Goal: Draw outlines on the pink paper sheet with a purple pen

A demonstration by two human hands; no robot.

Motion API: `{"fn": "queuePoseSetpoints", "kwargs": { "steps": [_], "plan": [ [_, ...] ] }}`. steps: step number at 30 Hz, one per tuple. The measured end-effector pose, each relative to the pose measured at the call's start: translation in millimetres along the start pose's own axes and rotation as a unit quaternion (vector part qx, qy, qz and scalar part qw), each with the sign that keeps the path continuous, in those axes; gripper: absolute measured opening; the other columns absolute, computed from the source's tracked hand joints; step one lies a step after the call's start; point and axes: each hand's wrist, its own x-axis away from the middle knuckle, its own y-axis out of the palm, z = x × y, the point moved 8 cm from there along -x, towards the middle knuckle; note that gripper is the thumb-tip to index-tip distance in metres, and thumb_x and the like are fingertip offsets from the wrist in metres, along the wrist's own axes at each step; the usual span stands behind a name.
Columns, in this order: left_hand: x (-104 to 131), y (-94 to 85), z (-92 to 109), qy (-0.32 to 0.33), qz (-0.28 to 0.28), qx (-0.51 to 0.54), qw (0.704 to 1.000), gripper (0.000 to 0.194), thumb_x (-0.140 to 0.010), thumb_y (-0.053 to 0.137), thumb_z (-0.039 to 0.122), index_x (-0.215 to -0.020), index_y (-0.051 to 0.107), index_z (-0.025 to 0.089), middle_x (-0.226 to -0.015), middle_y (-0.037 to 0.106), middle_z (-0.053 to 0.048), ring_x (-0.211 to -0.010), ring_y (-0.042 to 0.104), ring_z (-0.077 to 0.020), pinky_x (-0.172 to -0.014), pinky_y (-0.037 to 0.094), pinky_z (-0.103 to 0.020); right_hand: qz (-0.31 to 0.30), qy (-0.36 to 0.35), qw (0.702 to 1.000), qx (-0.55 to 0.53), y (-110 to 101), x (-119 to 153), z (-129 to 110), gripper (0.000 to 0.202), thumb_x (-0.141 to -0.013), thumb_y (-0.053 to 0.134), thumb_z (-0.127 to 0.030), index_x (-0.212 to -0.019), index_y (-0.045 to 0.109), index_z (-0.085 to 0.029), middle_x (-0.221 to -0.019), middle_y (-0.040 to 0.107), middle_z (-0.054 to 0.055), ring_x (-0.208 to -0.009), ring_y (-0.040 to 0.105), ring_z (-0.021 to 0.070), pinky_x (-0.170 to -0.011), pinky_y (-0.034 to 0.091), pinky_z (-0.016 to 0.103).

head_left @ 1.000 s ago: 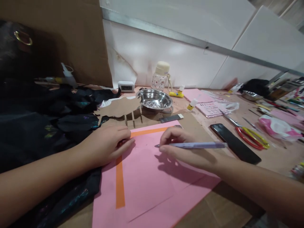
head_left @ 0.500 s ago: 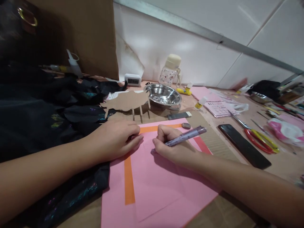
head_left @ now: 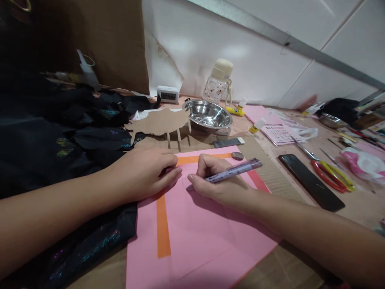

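Note:
My right hand (head_left: 219,180) grips a purple patterned pen (head_left: 234,170), its tip down on the pink paper (head_left: 204,228). Faint lines show on the paper near the tip. My left hand (head_left: 153,172) rests on the paper's upper left part, fingers together and slightly bent, holding nothing that shows. Orange strips (head_left: 163,233) run along the left and top of the sheet, and a red strip (head_left: 258,180) lies at its right. A small grey eraser-like piece (head_left: 237,155) sits at the top right corner.
Behind the paper stand a brown cardboard animal shape (head_left: 162,121), a steel bowl (head_left: 209,116), a clock (head_left: 167,94) and a bottle (head_left: 217,82). To the right lie a black case (head_left: 311,182) and scissors (head_left: 331,174). Dark cloth (head_left: 99,241) covers the left.
The pen tip and my right fingers have shifted slightly left on the paper. My left hand stays in place. The view has tilted a little.

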Motion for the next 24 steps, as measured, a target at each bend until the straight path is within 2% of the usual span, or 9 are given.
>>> {"fn": "queuePoseSetpoints", "kwargs": {
  "steps": [6,10,15,24],
  "plan": [
    [0.1,0.7,-0.9,-0.003,-0.005,-0.006,1.000,0.039,-0.103,0.045,0.041,-0.068,0.049,0.025,-0.066,0.058,-0.002,-0.066,0.049,-0.0219,-0.065,0.031,-0.037,0.006,0.006,1.000,0.014,-0.1,-0.1,0.1,0.036,-0.091,0.072,-0.037,-0.072,0.044,-0.026,-0.060,0.051,-0.007,-0.056,0.049,0.0125,-0.053,0.037,0.027],
    [1.2,0.9,-2.4,-0.006,-0.005,-0.009,1.000,0.040,-0.103,0.044,0.041,-0.067,0.050,0.025,-0.066,0.058,-0.002,-0.065,0.049,-0.0221,-0.064,0.030,-0.037,0.013,0.029,0.999,0.027,-0.5,-0.1,0.7,0.035,-0.087,0.071,-0.036,-0.071,0.042,-0.027,-0.058,0.048,-0.008,-0.053,0.044,0.0118,-0.051,0.035,0.027],
    [2.1,0.9,-2.1,-0.006,-0.009,-0.008,1.000,0.040,-0.103,0.044,0.041,-0.068,0.053,0.024,-0.066,0.059,-0.002,-0.066,0.050,-0.0219,-0.063,0.031,-0.036,0.002,0.022,1.000,0.022,0.7,0.3,-0.3,0.035,-0.089,0.072,-0.038,-0.073,0.043,-0.026,-0.058,0.049,-0.008,-0.055,0.046,0.0123,-0.053,0.036,0.027],
    [1.4,3.2,-2.8,-0.007,-0.008,-0.007,1.000,0.040,-0.104,0.044,0.041,-0.069,0.053,0.024,-0.066,0.058,-0.001,-0.066,0.051,-0.0213,-0.063,0.031,-0.035,0.024,0.027,0.999,0.018,-4.4,0.8,3.7,0.034,-0.088,0.071,-0.025,-0.074,0.040,-0.026,-0.061,0.046,-0.009,-0.057,0.048,0.0125,-0.056,0.041,0.027]
  ]
}}
